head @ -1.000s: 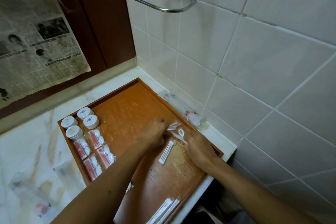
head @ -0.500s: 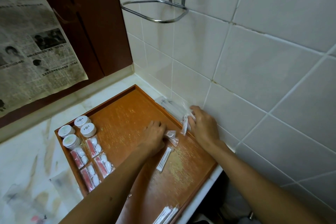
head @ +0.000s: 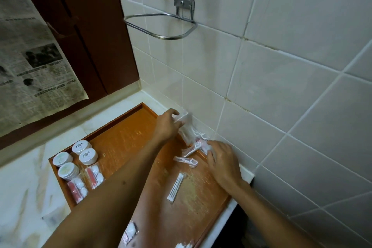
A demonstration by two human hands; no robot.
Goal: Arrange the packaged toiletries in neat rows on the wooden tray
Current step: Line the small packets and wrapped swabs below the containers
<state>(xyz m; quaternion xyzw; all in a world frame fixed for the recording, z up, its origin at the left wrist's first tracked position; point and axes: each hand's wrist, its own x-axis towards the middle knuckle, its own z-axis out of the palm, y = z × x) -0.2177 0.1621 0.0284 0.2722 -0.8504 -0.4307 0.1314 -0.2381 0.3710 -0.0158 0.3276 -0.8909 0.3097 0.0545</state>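
Much of the wooden tray [head: 128,143] is covered by the person's two forearms, and its near end runs out of the bottom of the view, where a packet with white pads [head: 130,232] and another white-tipped packet [head: 182,245] are cut off. The left hand [head: 166,127] reaches over the tray's far edge to the strip of counter against the tiled wall [head: 281,90], its fingers curled around the top of a clear plastic packet [head: 186,127]; the packet is blurred, and what it holds is hard to make out, perhaps a toothbrush set. The right hand [head: 222,162] lies at the tray's right rim, fingers bent down on a small crinkled wrapper [head: 204,145] with a reddish mark too smeared to read. Two wrapped white razor-like pieces [head: 187,160] lie on the tray just beside that hand, and a slim packet of cotton swabs [head: 176,187] lies nearer, apart from them. At the tray's left end stand four round white-lidded jars [head: 77,159] with small emblems, illegible here, and next to them packets with red strips and white pads [head: 85,183]. A newspaper [head: 34,56] hangs on the dark door; its print cannot be read. A metal wall rack [head: 161,16] hangs above.
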